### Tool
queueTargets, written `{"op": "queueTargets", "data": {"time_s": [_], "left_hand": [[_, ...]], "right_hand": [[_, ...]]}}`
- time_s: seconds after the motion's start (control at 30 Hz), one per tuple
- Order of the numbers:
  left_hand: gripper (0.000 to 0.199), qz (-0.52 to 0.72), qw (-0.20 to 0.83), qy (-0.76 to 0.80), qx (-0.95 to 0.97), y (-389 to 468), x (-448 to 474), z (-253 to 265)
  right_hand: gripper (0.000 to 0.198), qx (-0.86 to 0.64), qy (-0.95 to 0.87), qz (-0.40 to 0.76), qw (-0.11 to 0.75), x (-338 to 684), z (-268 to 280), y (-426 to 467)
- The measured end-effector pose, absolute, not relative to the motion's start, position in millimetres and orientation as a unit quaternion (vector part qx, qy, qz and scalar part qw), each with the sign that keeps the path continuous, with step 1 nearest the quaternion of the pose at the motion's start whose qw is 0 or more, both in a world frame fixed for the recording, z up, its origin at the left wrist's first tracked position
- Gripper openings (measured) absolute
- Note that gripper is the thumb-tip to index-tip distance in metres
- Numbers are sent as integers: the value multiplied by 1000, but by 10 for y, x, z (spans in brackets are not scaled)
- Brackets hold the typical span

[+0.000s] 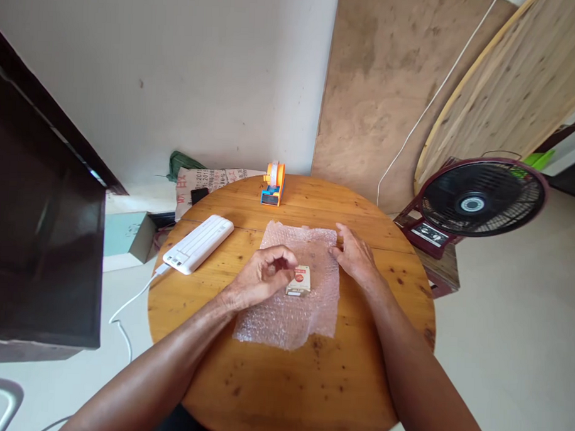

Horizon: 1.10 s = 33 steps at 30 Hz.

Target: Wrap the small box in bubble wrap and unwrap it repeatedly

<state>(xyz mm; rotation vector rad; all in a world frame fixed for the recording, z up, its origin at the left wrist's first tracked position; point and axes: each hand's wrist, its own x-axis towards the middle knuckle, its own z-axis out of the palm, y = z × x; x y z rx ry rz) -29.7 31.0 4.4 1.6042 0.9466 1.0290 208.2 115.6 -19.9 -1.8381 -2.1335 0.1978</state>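
Observation:
A sheet of bubble wrap (274, 322) lies spread out on the round wooden table (281, 391). On its middle sits a small cream box (303, 280) with red print. My left hand (266, 274) hovers at the box's left side, fingers curved and a gap showing between thumb and forefinger. Its thumb tip overlaps the box's edge; whether it touches is hard to make out. At the right edge of the bubble wrap is my right hand (356, 252), thumb and fingers apart, the thumb over the sheet's border. I see nothing held in it.
An orange and blue tape dispenser (273, 185) stands at the table's far edge. To the left lies a white power bank (198, 244) with a cable (124, 310) hanging off the table. A dark red fan (471, 203) stands beyond the right edge.

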Motion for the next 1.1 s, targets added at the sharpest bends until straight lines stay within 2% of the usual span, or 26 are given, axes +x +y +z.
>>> {"op": "queueTargets", "data": {"time_s": [0.1, 0.27, 0.43, 0.5, 0.6, 0.7, 0.8, 0.93, 1.1], "left_hand": [[31, 454, 429, 413, 663, 373, -273, -72], [74, 412, 551, 371, 624, 375, -214, -173], [90, 398, 630, 328, 581, 380, -184, -190], [94, 392, 653, 309, 569, 399, -185, -211], [101, 370, 672, 299, 567, 417, -186, -232], [105, 345, 651, 330, 590, 412, -183, -210], [106, 320, 610, 360, 629, 406, -195, -178], [104, 334, 582, 341, 658, 435, -242, -193], [101, 374, 647, 287, 600, 506, -274, -249]], "right_hand": [[66, -641, -749, 69, 153, 2077, -183, 1150], [64, -632, -760, 67, 133, 2111, -142, 1131], [62, -627, -764, 70, 131, 2154, -98, 1115], [58, -610, -770, 72, 171, 2148, -75, 1110], [45, -573, -767, 68, 279, 2090, 3, 1048], [32, -515, -763, 82, 382, 1960, 155, 870], [26, -393, -809, 133, 417, 1773, 311, 621], [29, -239, -884, 205, 346, 1542, 350, 420], [34, -316, -908, 183, 204, 1544, 253, 479]]}}
